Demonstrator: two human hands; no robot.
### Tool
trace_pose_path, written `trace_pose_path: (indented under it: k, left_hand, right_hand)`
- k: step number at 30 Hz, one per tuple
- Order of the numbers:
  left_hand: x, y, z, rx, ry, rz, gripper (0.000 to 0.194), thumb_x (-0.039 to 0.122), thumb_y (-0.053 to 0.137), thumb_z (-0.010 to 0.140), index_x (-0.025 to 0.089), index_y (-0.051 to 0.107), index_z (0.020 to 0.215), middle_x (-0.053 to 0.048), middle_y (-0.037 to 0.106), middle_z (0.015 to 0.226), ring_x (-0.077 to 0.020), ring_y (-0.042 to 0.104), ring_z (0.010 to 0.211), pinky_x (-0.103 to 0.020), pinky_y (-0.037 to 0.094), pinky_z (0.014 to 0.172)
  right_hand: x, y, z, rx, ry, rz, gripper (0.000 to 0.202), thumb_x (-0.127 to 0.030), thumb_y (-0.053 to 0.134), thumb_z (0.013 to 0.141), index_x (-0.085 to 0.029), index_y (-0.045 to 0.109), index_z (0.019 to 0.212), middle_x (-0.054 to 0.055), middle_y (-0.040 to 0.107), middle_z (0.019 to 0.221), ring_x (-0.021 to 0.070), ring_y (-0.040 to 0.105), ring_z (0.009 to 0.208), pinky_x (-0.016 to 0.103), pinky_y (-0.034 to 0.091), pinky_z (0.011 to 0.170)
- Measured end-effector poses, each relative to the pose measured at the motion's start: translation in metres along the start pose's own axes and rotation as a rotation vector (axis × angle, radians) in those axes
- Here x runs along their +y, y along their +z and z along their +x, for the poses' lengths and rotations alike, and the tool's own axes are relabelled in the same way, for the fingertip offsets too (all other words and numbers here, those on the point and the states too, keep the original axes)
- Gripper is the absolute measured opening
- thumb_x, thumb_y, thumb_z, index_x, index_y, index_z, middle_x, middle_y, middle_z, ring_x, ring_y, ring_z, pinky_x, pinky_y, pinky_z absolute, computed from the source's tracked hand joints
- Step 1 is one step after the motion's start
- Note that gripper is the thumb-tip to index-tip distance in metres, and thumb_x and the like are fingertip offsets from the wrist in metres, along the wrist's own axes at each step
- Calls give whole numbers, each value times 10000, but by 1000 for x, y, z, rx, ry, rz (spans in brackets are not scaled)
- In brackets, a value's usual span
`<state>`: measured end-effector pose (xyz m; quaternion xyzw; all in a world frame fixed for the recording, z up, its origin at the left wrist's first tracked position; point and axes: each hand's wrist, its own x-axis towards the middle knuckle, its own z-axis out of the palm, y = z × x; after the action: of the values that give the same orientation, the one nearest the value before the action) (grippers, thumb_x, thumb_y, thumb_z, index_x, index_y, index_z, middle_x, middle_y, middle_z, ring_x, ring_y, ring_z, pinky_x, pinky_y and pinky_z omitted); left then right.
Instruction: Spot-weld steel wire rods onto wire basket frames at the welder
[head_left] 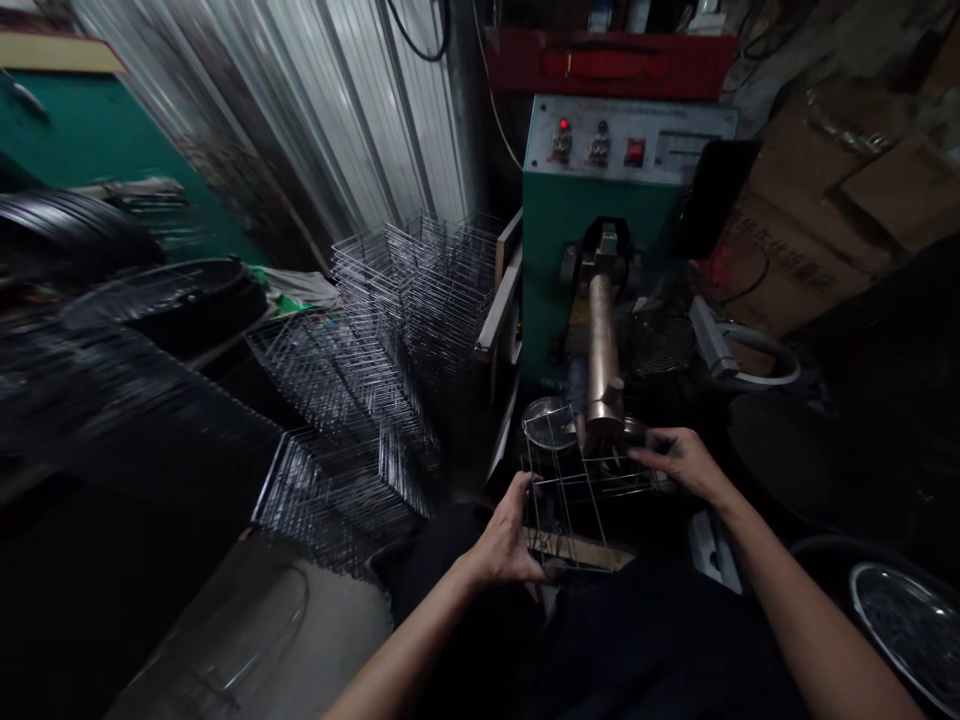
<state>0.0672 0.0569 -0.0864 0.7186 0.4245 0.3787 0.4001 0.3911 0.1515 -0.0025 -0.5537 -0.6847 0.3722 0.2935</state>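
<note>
A wire rack [568, 490] of thin metal rods hangs over my lap, just below the cylindrical metal arm [602, 345] of a green machine [547, 270]. My left hand [506, 535] holds the rack's left side, thumb at its upper edge and fingers lower down. At the right of the arm's tip, my right hand [682, 462] has its thumb and fingers pinched together by the rack's far right part; what lies between the fingertips is too small to make out. A red light [563, 124] glows on the machine's panel.
Nested wire racks [375, 370] are stacked at the left. Behind them stands corrugated metal sheeting [337, 110]. Cardboard boxes [795, 240] lie at the back right, with a grey metal ring [780, 375] in front. A round wire piece [907, 630] is at the lower right.
</note>
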Motion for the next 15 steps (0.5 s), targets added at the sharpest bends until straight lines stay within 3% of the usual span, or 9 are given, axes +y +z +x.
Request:
trace_pose_path:
  k: [11, 15]
  left_hand:
    - [-17, 1, 5, 4, 28, -29, 1290, 327, 950, 414, 257, 221, 1475, -140, 409, 1408, -402, 518, 1305, -581, 445, 1136]
    - [-13, -2, 11, -16, 57, -12, 1213, 323, 940, 426, 270, 271, 1437, -100, 456, 1331, -347, 572, 1207, -529, 508, 1076]
  right_hand:
    - [3, -1, 6, 4, -16, 9, 544, -640, 784, 738, -178, 529, 607, -28, 463, 629, 130, 431, 625, 260, 328, 588]
    - [7, 0, 8, 8, -16, 21, 524, -628, 787, 746, -175, 565, 606, -23, 485, 626, 135, 438, 626, 264, 332, 590]
